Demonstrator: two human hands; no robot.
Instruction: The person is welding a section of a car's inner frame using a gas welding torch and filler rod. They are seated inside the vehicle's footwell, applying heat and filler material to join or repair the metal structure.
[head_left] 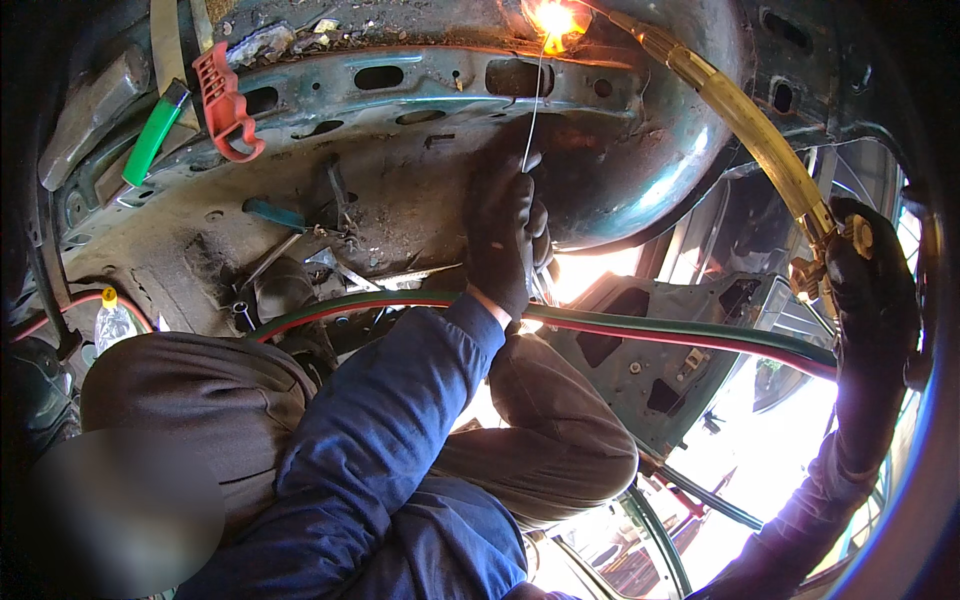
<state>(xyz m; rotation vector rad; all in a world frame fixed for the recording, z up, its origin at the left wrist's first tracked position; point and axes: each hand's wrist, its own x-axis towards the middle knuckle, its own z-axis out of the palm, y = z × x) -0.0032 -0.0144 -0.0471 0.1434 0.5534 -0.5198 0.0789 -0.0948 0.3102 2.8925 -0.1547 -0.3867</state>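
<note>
My left hand (508, 245), in a dark glove, is closed around a thin welding rod (538, 105) that points upward. The rod's far end meets a bright orange glow (558, 22) on the metal at the top of the view. On the right, my right hand (868, 275), also gloved, grips the valve end of a brass gas torch (755, 135). Its long neck curves up and left, with the tip beside the glow. Behind the rod lie a perforated metal rail (430, 90) and a rounded dark body panel (670, 160).
Twin green and red hoses (600, 318) cross below my left hand. A green lighter (157, 135) and a red plastic piece (226, 105) rest at upper left. Tools, including a wrench (345, 270), lie on the dirty floor pan. A yellow-capped bottle (112, 322) stands beside my knee.
</note>
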